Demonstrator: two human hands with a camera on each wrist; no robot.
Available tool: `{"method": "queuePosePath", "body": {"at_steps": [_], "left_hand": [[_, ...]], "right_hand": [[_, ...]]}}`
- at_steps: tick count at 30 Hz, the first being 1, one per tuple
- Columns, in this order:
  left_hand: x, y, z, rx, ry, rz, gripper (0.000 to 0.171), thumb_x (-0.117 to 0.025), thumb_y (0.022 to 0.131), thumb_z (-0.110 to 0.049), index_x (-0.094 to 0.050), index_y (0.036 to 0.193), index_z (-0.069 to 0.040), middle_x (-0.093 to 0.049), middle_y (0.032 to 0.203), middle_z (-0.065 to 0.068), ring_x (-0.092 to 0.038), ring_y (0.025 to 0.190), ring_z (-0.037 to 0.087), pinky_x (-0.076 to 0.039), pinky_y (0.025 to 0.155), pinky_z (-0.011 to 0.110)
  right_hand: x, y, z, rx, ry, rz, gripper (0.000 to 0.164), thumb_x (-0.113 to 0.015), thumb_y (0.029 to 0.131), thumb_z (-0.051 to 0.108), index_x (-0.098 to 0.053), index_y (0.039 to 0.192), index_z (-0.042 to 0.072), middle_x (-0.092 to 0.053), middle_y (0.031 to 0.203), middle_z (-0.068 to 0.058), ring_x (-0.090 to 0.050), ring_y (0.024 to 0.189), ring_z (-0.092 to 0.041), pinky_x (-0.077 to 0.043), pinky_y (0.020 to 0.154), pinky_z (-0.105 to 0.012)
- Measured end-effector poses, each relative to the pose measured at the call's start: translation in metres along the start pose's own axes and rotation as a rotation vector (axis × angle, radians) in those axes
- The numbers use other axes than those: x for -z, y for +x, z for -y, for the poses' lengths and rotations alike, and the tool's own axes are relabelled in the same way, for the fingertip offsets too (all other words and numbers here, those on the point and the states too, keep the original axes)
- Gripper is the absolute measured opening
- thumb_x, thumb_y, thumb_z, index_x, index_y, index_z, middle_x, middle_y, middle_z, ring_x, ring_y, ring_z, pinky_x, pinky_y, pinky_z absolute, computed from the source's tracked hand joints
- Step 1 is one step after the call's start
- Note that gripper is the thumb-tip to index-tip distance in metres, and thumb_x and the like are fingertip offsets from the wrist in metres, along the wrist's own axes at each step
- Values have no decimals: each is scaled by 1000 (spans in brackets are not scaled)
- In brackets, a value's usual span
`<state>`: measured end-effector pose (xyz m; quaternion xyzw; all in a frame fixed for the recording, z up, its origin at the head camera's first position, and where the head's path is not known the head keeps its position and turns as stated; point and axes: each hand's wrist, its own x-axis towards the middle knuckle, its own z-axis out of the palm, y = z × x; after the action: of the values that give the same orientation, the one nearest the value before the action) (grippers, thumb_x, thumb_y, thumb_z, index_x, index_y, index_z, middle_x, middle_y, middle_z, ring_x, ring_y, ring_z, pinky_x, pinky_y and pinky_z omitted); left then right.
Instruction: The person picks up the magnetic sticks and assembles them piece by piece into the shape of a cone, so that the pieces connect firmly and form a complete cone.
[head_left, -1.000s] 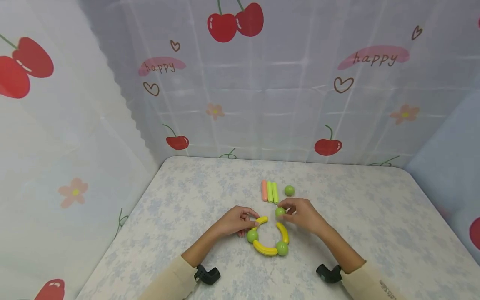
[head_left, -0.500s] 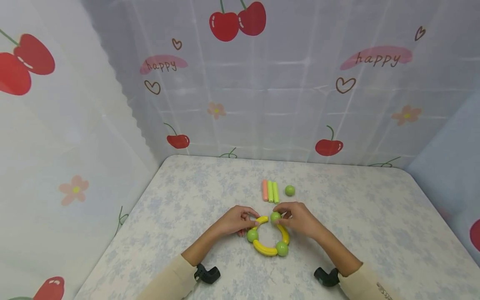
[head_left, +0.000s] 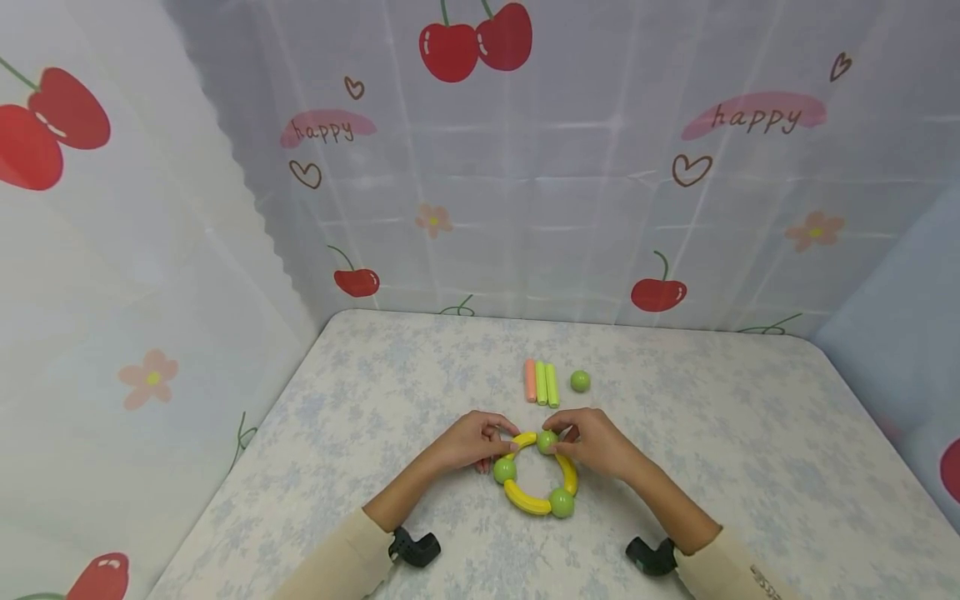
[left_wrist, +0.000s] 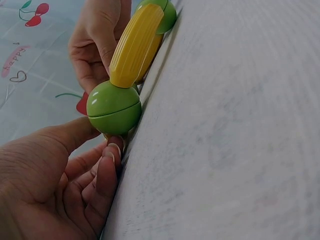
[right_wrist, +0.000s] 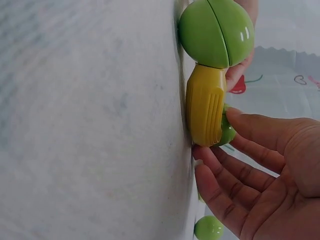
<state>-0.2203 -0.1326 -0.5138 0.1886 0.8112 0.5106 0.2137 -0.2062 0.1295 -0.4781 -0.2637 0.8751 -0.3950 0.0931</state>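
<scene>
A ring of three yellow curved pieces and three green balls lies on the table. My left hand pinches the upper-left yellow curved piece between thumb and fingers. At the top of the ring, my right hand pinches a green ball, which sits between the ends of two yellow pieces. The left green ball is close by my left fingertips in the left wrist view. In the right wrist view, the right-hand yellow curved piece partly hides the pinched ball, and the lower green ball joins its end.
Beyond the ring, an orange stick and two lime-green sticks lie side by side. A loose green ball rests to their right. The table has a pale floral cover, and a cherry-print curtain hangs behind its far edge.
My right hand has brought the green ball left and nearer, into the gap at the ring's top. The ring's lower part has shifted slightly left. My left hand stays in place.
</scene>
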Motion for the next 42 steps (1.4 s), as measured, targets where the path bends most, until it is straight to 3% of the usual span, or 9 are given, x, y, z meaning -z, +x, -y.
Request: {"method": "queuePosePath", "body": {"at_steps": [13,18,22,28,36,42], "left_hand": [[0,1,1,-14,12,-1,22,-74,96,-24,-74,115,-14,-64,63,2,-54,44,13,-48,44,24],[1,1,1,-18,14,-2,23,-74,95,-25,-74,116,-14,-64,63,2,-54,44,13,-48,44,25],[1,1,2,-17,24,-3,23,-74,96,-25,-75,117,-16,-64,64,2,-54,45,13,-48,44,25],[0,2,3,-28,28,-7,24,-74,95,-25,-75,117,-17,-65,65,4,-54,45,14,-48,43,25],[0,2,0,-26,36,-1,26,-77,93,-25,-75,117,-15,-66,65,2,-55,45,13,-48,43,24],[1,1,1,-35,39,8,26,-76,93,-23,-75,117,-14,-66,66,3,-55,46,13,-48,45,25]], "right_hand": [[2,0,-1,-7,-23,14,31,-80,87,7,-72,117,1,-73,111,-9,-68,87,-18,-57,68,-25],[11,-1,3,-97,-84,14,33,-83,86,14,-72,114,1,-70,94,-2,-64,81,-16,-55,68,-28],[17,-4,3,-160,-90,72,24,-85,84,16,-73,100,3,-63,77,1,-58,67,-13,-49,57,-28],[14,-6,2,-149,-13,146,22,-84,84,14,-72,98,2,-61,62,0,-54,54,-12,-42,50,-25],[8,-5,5,-160,-31,117,25,-82,85,9,-69,104,-1,-61,63,1,-56,54,-12,-43,50,-25],[7,-4,4,-103,-96,75,28,-82,85,8,-70,109,0,-60,67,3,-54,57,-12,-45,52,-25]]}}
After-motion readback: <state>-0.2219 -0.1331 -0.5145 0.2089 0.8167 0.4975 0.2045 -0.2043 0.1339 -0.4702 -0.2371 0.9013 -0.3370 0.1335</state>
